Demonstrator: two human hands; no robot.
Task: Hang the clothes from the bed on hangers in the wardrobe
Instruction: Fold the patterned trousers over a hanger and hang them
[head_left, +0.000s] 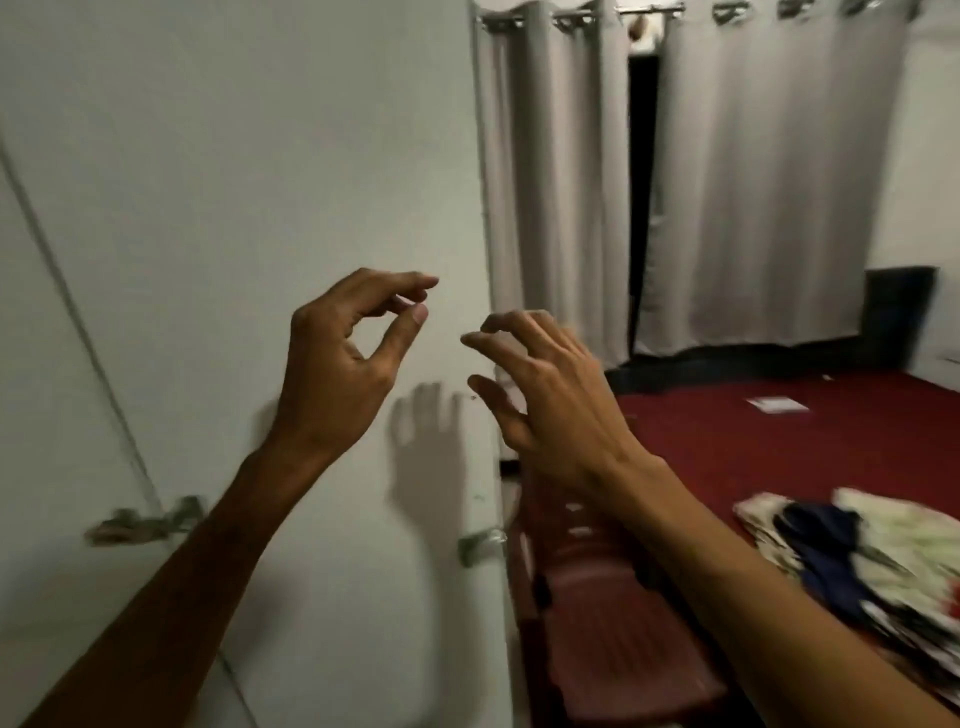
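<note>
A white wardrobe (249, 182) with shut doors fills the left half of the view; a metal handle (145, 522) and a second handle (480, 543) show low on the doors. My left hand (343, 364) is raised in front of the door, fingers loosely curled toward the thumb, holding nothing. My right hand (545, 395) hovers beside it near the door's right edge, fingers spread and bent, empty. A pile of folded clothes (862, 566), white, navy and patterned, lies on the bed (779, 452) with its dark red sheet at the lower right.
A dark red plastic chair (608, 639) stands between the wardrobe and the bed. Grey curtains (769, 182) hang at the back with a dark gap between them. A small white paper (776, 404) lies on the bed farther back.
</note>
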